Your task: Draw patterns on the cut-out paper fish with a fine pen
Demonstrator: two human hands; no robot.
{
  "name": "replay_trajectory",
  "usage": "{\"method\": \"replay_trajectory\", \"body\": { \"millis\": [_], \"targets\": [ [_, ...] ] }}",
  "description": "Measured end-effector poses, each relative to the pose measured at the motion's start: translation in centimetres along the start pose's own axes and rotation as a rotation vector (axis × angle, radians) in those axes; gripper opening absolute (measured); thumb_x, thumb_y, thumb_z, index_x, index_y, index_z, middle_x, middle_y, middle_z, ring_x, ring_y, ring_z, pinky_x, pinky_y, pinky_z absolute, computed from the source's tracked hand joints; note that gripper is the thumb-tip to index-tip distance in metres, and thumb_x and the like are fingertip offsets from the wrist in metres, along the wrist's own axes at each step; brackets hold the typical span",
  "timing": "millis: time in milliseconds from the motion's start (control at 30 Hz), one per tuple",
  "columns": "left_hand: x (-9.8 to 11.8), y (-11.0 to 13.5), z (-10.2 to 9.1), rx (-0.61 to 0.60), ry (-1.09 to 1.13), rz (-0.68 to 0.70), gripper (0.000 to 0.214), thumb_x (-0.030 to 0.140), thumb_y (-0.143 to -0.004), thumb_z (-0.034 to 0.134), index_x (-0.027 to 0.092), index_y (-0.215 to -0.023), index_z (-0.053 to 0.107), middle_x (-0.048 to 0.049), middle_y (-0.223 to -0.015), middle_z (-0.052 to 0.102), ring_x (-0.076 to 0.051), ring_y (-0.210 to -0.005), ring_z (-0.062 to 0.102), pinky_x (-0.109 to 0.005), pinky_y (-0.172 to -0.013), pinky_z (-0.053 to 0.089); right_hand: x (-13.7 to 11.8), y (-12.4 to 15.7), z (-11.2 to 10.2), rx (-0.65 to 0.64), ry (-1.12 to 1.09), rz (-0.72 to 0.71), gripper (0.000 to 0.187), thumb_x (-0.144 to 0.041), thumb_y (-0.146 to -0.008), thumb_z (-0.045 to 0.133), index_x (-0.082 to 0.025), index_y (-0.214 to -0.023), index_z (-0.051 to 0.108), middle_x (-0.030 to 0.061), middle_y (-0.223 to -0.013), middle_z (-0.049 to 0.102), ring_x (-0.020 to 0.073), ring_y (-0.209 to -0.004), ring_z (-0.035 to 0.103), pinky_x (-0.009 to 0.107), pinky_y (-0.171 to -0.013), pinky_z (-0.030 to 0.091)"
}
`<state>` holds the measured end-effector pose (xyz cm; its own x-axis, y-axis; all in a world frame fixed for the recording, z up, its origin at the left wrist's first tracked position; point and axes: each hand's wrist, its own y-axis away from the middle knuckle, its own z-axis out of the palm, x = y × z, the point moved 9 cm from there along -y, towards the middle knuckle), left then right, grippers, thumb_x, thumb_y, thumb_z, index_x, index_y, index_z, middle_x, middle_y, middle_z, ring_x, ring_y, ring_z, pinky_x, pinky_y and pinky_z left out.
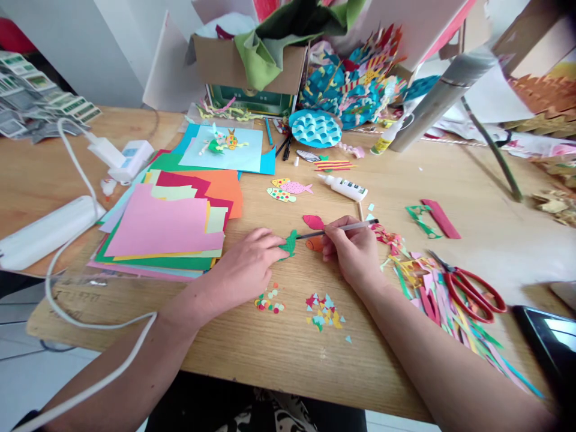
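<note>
My left hand (250, 260) presses its fingertips on a small green paper fish (289, 243) lying on the wooden table (279, 348). My right hand (352, 249) is closed round a thin pen (346, 227) whose tip points at the green fish. A pink paper fish (313, 221) and an orange paper shape (315, 243) lie just beside my right hand. Small piles of coloured paper bits (324, 311) and paper dots (269, 301) sit in front of both hands.
A stack of coloured paper sheets (166, 225) lies to the left. Finished paper fish (288, 190), a glue bottle (344, 187), red scissors (472, 290) among paper scraps, a cardboard box (247, 63), a blue wave disc (315, 128) and a white cable (90, 324) surround the work spot.
</note>
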<state>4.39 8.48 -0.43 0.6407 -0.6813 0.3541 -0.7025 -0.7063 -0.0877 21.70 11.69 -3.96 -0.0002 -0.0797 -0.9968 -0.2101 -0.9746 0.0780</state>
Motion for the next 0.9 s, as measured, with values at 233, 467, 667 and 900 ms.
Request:
{"method": "replay_trajectory", "body": {
  "millis": [233,467,667,900],
  "targets": [
    [-0.02,0.02,0.00,-0.003,-0.017,-0.002,0.054,-0.005,-0.075,0.046,0.018,-0.118,0.069,-0.0050,-0.132,0.064,-0.025,-0.129,0.048,-0.046,-0.111,0.042,-0.24,-0.11,0.31,-0.036,-0.014,-0.042,0.028,-0.039,-0.072,0.075,-0.020,-0.070,0.055,-0.0022,-0.052,0.062,0.0102,-0.035,0.052,0.021,-0.033,0.045],
    [0.01,0.02,0.04,-0.002,-0.010,0.006,0.054,-0.005,-0.074,0.045,0.016,-0.118,0.069,-0.0055,-0.131,0.064,-0.026,-0.128,0.047,-0.046,-0.111,0.043,-0.23,-0.13,0.68,-0.065,-0.016,-0.029,0.029,-0.040,-0.071,0.077,-0.020,-0.071,0.056,-0.0021,-0.050,0.062,0.0104,-0.035,0.052,0.020,-0.033,0.045],
    [0.04,-0.01,0.03,-0.001,-0.002,0.009,0.054,-0.006,-0.074,0.045,0.014,-0.118,0.069,-0.0067,-0.131,0.064,-0.027,-0.128,0.047,-0.047,-0.111,0.043,-0.12,-0.16,0.70,-0.079,-0.005,-0.029,0.032,-0.042,-0.072,0.077,-0.019,-0.073,0.056,-0.0022,-0.049,0.062,0.0105,-0.035,0.053,0.020,-0.034,0.045],
    [0.00,0.02,0.02,0.002,-0.003,0.007,0.054,-0.005,-0.075,0.046,0.015,-0.118,0.069,-0.0064,-0.131,0.064,-0.027,-0.128,0.047,-0.047,-0.111,0.043,0.06,-0.25,0.74,-0.086,-0.007,-0.031,0.032,-0.043,-0.073,0.077,-0.019,-0.074,0.056,-0.0025,-0.049,0.062,0.0105,-0.035,0.053,0.020,-0.035,0.046]
  ]
}}
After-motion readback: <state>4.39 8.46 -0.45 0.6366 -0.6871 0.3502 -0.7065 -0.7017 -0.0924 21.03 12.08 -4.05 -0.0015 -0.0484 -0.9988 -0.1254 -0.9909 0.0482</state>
